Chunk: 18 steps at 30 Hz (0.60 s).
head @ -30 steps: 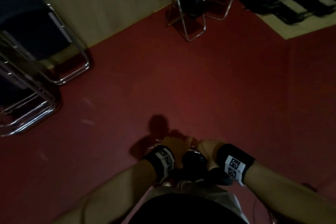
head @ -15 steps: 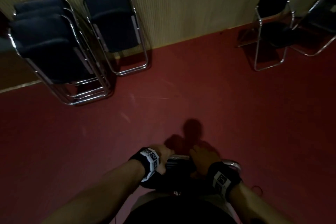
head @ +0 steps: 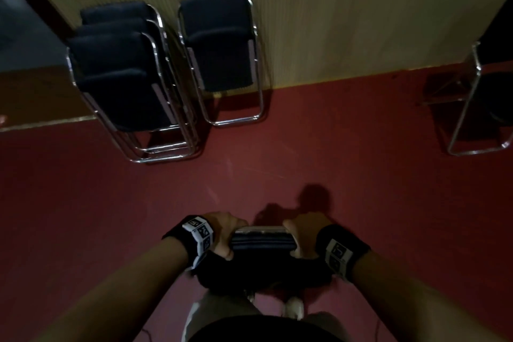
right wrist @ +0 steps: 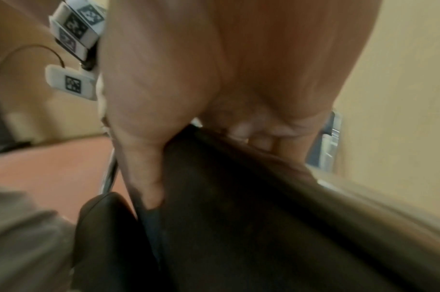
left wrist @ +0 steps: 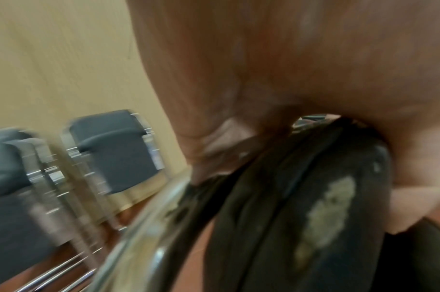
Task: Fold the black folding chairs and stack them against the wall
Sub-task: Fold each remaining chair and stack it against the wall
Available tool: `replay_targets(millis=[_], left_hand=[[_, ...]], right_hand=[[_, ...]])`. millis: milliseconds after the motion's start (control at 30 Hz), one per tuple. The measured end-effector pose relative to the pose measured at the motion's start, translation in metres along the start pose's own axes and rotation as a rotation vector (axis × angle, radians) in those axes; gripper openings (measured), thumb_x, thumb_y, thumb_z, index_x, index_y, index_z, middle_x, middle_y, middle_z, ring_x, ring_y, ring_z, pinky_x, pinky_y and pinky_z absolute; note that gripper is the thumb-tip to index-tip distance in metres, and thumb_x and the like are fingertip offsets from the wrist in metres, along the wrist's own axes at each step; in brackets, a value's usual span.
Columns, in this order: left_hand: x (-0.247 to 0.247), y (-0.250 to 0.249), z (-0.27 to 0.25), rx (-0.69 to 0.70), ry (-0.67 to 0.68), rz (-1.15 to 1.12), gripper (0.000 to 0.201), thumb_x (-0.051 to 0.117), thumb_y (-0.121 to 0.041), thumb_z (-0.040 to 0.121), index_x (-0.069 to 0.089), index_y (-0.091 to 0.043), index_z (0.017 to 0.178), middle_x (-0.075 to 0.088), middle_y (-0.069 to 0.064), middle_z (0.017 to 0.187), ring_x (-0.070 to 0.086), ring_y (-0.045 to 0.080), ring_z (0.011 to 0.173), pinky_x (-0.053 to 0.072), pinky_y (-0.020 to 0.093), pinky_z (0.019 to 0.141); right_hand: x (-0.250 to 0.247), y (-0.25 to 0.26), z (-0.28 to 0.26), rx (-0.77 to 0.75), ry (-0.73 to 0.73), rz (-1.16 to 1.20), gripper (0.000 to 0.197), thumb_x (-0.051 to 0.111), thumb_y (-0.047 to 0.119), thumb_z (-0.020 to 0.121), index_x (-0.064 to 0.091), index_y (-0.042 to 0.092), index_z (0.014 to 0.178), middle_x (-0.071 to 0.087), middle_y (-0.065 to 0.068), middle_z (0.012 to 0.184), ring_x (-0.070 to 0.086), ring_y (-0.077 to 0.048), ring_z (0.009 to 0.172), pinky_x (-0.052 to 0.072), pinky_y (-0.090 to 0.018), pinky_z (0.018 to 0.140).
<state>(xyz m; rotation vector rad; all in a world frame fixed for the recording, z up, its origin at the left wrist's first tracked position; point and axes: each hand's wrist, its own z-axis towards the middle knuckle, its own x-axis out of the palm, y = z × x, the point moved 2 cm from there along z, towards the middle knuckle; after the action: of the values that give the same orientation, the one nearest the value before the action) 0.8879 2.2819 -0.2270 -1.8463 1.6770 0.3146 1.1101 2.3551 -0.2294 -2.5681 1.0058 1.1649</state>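
I carry a folded black chair in front of my body, seen edge-on from above. My left hand grips its left end and my right hand grips its right end, fingers curled round the chrome frame and padding. In the left wrist view my left hand wraps the folded black chair; in the right wrist view my right hand clasps the folded black chair. A stack of folded chairs leans on the wall, and a single folded chair leans to its right.
The beige ribbed wall runs across the top, above the red floor. An unfolded chair stands at the right edge. A dark opening lies at the far left. My shoes show below the chair.
The view has swung left, so the leaning chairs have come to the centre and nearer. Both hands keep their grip on the folded chair, now set wider apart at its ends.
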Motion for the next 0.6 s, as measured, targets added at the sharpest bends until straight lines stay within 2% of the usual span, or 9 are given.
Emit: replay_targets(millis=[200,233,267,333,367,433,467,533,600], left_hand=[[-0.072,0.107,0.015,-0.026,-0.101,-0.112,0.057,0.08,-0.032,0.069,0.054,-0.036,0.12,0.068,-0.005,0.112,0.065,0.019,0.101,0.055,0.031,0.084],[-0.09,0.134,0.018,-0.027,-0.132,-0.114,0.057,0.08,-0.033,0.069,0.054,-0.035,0.12,0.068,-0.005,0.112,0.066,0.019,0.1,0.055,0.03,0.083],[-0.098,0.13,0.019,-0.011,-0.126,-0.106,0.057,0.08,-0.033,0.068,0.055,-0.035,0.12,0.069,-0.005,0.111,0.066,0.019,0.099,0.055,0.029,0.082],[-0.134,0.183,0.025,-0.025,-0.179,-0.118,0.059,0.08,-0.035,0.066,0.056,-0.034,0.12,0.07,-0.005,0.108,0.067,0.019,0.097,0.056,0.03,0.081],[-0.145,0.179,0.023,-0.021,-0.181,-0.102,0.062,0.079,-0.037,0.065,0.056,-0.034,0.122,0.071,-0.006,0.107,0.068,0.019,0.096,0.056,0.03,0.081],[-0.19,0.222,0.032,-0.004,-0.27,-0.07,0.067,0.076,-0.042,0.061,0.054,-0.037,0.124,0.071,-0.008,0.105,0.068,0.017,0.094,0.055,0.028,0.078],[-0.203,0.223,0.03,0.003,-0.294,-0.062,0.066,0.076,-0.042,0.061,0.055,-0.037,0.123,0.071,-0.009,0.104,0.068,0.016,0.094,0.052,0.025,0.075],[-0.248,0.252,0.04,-0.002,-0.311,-0.004,0.057,0.078,-0.038,0.066,0.057,-0.032,0.119,0.07,-0.007,0.104,0.067,0.018,0.094,0.045,0.023,0.071],[-0.273,0.262,0.045,-0.016,-0.303,0.037,0.053,0.078,-0.037,0.068,0.058,-0.03,0.116,0.07,-0.005,0.103,0.066,0.019,0.093,0.043,0.023,0.07]], right_hand=[[-0.124,0.012,0.109,-0.052,0.069,-0.189,0.044,0.07,0.046,0.083,0.056,0.027,0.121,0.069,-0.003,0.109,0.069,-0.028,0.094,0.054,-0.035,0.073],[-0.15,0.014,0.137,-0.071,0.058,-0.211,0.046,0.07,0.045,0.082,0.055,0.03,0.122,0.069,-0.003,0.109,0.069,-0.028,0.093,0.056,-0.036,0.074],[-0.156,0.01,0.134,-0.058,0.064,-0.184,0.048,0.071,0.044,0.08,0.053,0.034,0.124,0.069,-0.003,0.108,0.069,-0.028,0.092,0.058,-0.039,0.077],[-0.206,0.013,0.182,-0.075,0.061,-0.171,0.052,0.072,0.043,0.079,0.049,0.039,0.125,0.068,-0.002,0.111,0.068,-0.028,0.098,0.059,-0.043,0.084],[-0.213,0.009,0.179,-0.053,0.075,-0.148,0.051,0.072,0.042,0.079,0.049,0.04,0.125,0.066,-0.001,0.115,0.066,-0.028,0.101,0.058,-0.044,0.086],[-0.26,0.006,0.217,-0.025,0.049,-0.149,0.051,0.073,0.041,0.081,0.053,0.033,0.127,0.064,-0.004,0.12,0.064,-0.028,0.105,0.056,-0.039,0.085],[-0.27,0.004,0.218,-0.002,0.05,-0.17,0.051,0.073,0.042,0.082,0.054,0.028,0.128,0.063,-0.006,0.12,0.064,-0.028,0.105,0.053,-0.037,0.081],[-0.308,-0.005,0.248,0.025,0.025,-0.192,0.051,0.071,0.043,0.084,0.054,0.023,0.128,0.063,-0.007,0.119,0.063,-0.028,0.104,0.048,-0.034,0.075],[-0.324,-0.012,0.261,0.036,0.006,-0.181,0.048,0.072,0.041,0.083,0.055,0.023,0.125,0.064,-0.006,0.116,0.064,-0.027,0.101,0.051,-0.035,0.076]])
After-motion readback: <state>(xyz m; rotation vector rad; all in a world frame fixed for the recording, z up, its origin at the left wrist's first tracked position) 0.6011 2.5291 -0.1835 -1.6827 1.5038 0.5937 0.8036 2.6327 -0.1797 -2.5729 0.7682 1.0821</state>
